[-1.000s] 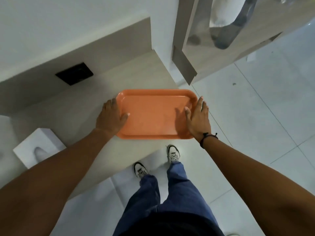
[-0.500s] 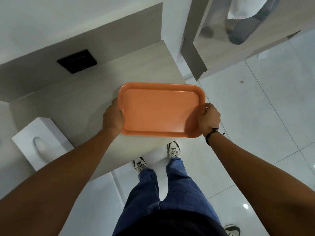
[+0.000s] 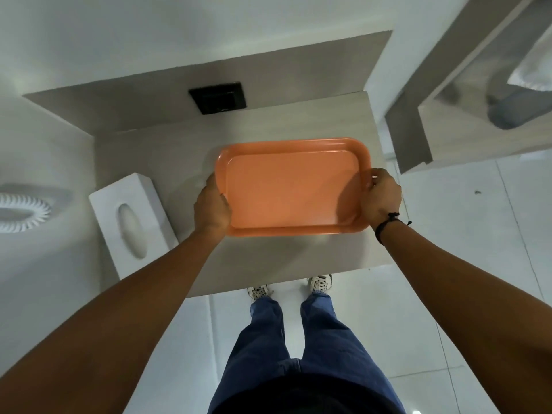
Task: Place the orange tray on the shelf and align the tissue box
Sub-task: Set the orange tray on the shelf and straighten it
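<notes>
Head camera looks straight down at us holding the orange tray (image 3: 291, 186) by its two short ends over a pale wood-grain shelf (image 3: 167, 153). Our left hand (image 3: 212, 209) is curled around the tray's left rim, fingers tucked underneath and out of sight, so we cannot tell how they lie beyond that they are wrapped on the edge. Our right hand (image 3: 380, 198) clasps the right rim, the fingers (image 3: 377, 176) bent together over the lip near the far corner; a black wristband (image 3: 388, 224) circles that wrist. The tray sits level, its long sides running left to right, toward the right half of the shelf. Whether its underside touches the surface or hangs just above it we cannot tell, though a soft shadow shows beneath its near edge.

A white tissue box (image 3: 133, 224) lies on the shelf's left end, well apart from the tray and skewed against the shelf's edges, its oval slot facing up. A black wall plate (image 3: 218, 97) is set in the back panel behind the shelf. Below, our blue jeans (image 3: 298, 348) and white sneakers (image 3: 321, 282) stand on the glossy tiled floor (image 3: 466, 234)
</notes>
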A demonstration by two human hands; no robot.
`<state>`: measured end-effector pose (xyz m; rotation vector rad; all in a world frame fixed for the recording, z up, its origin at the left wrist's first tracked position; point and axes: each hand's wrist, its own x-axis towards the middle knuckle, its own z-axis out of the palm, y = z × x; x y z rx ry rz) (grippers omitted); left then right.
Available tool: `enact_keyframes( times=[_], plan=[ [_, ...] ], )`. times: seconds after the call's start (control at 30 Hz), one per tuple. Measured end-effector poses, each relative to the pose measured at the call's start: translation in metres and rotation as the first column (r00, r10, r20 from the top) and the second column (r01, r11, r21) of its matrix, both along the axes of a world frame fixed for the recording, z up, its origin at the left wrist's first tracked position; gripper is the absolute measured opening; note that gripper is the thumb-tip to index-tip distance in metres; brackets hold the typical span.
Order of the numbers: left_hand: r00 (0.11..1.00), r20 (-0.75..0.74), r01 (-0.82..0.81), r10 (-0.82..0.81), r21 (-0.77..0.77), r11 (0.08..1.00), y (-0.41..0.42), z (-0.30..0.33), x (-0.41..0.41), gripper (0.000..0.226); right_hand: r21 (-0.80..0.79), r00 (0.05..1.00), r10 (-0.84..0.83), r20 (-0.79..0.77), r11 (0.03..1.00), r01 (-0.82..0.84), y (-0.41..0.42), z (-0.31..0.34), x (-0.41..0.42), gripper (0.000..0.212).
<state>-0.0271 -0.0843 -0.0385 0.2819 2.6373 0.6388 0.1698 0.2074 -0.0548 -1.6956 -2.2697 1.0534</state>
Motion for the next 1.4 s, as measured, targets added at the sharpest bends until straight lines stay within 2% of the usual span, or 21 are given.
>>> enact_keyframes(
  times=[0.13, 0.23, 0.5, 0.6, 0.67, 0.77, 0.8, 0.9, 0.97, 1.03, 1.1, 1.17, 1.23, 1.27, 1.4],
  plan=[
    [0.999, -0.014, -0.045, 0.046, 0.006, 0.999, -0.016, -0.002, -0.012, 0.047, -0.003, 0.999, 0.05, 0.011, 0.999, -0.05, -0.005, -0.005, -0.029, 0.038],
    [0.997, -0.062, -0.049, 0.047, -0.029, 0.998, -0.022, -0.006, -0.02, 0.057, -0.006, 0.998, 0.068, 0.014, 0.998, -0.068, -0.007, -0.013, -0.042, 0.038],
    [0.995, -0.091, -0.048, 0.043, -0.047, 0.998, -0.029, -0.022, -0.029, 0.058, 0.033, 0.993, 0.117, -0.003, 0.993, -0.116, -0.009, -0.021, -0.05, 0.04],
    [0.996, -0.088, -0.032, 0.025, -0.071, 0.997, -0.031, -0.026, -0.028, 0.061, 0.024, 0.981, 0.193, -0.014, 0.981, -0.193, -0.012, -0.018, -0.046, 0.043],
    [0.99, -0.139, 0.001, -0.015, -0.105, 0.995, -0.035, -0.027, -0.019, 0.068, 0.071, 0.949, 0.317, 0.003, 0.946, -0.316, -0.019, -0.012, -0.035, 0.057],
    [0.949, -0.278, 0.115, -0.15, -0.137, 0.984, -0.046, -0.03, 0.01, 0.086, 0.264, 0.855, 0.51, 0.096, 0.815, -0.516, -0.041, -0.008, -0.006, 0.081],
    [0.939, -0.292, 0.149, -0.183, -0.135, 0.98, -0.052, -0.033, 0.022, 0.095, 0.27, 0.84, 0.53, 0.117, 0.796, -0.541, -0.051, -0.01, 0.004, 0.092],
    [0.96, -0.215, 0.159, -0.181, -0.115, 0.981, -0.067, -0.045, 0.054, 0.124, 0.109, 0.887, 0.457, 0.07, 0.88, -0.462, -0.08, -0.019, 0.028, 0.122],
    [0.96, -0.197, 0.171, -0.197, -0.142, 0.975, -0.074, -0.053, 0.065, 0.126, 0.08, 0.902, 0.426, 0.065, 0.899, -0.43, -0.086, -0.027, 0.035, 0.125],
    [0.919, -0.258, 0.247, -0.297, -0.207, 0.947, -0.077, -0.057, 0.066, 0.114, 0.177, 0.853, 0.5, 0.151, 0.835, -0.521, -0.082, -0.032, 0.036, 0.115],
    [0.852, -0.312, 0.347, -0.421, -0.265, 0.9, -0.077, -0.061, 0.065, 0.097, 0.298, 0.72, 0.633, 0.286, 0.655, -0.694, -0.08, -0.037, 0.034, 0.093],
    [0.777, -0.328, 0.447, -0.538, -0.315, 0.837, -0.075, -0.064, 0.068, 0.087, 0.335, 0.549, 0.739, 0.39, 0.442, -0.832, -0.084, -0.043, 0.036, 0.078],
    [0.737, -0.319, 0.49, -0.596, -0.355, 0.796, -0.074, -0.066, 0.073, 0.084, 0.344, 0.445, 0.771, 0.455, 0.309, -0.887, -0.089, -0.049, 0.041, 0.071],
    [0.739, -0.314, 0.483, -0.596, -0.37, 0.794, -0.073, -0.066, 0.074, 0.084, 0.355, 0.439, 0.767, 0.469, 0.291, -0.888, -0.09, -0.051, 0.042, 0.07],
    [0.777, -0.316, 0.421, -0.545, -0.383, 0.822, -0.064, -0.066, 0.074, 0.086, 0.36, 0.473, 0.732, 0.49, 0.325, -0.875, -0.089, -0.053, 0.033, 0.075]
  ],
)
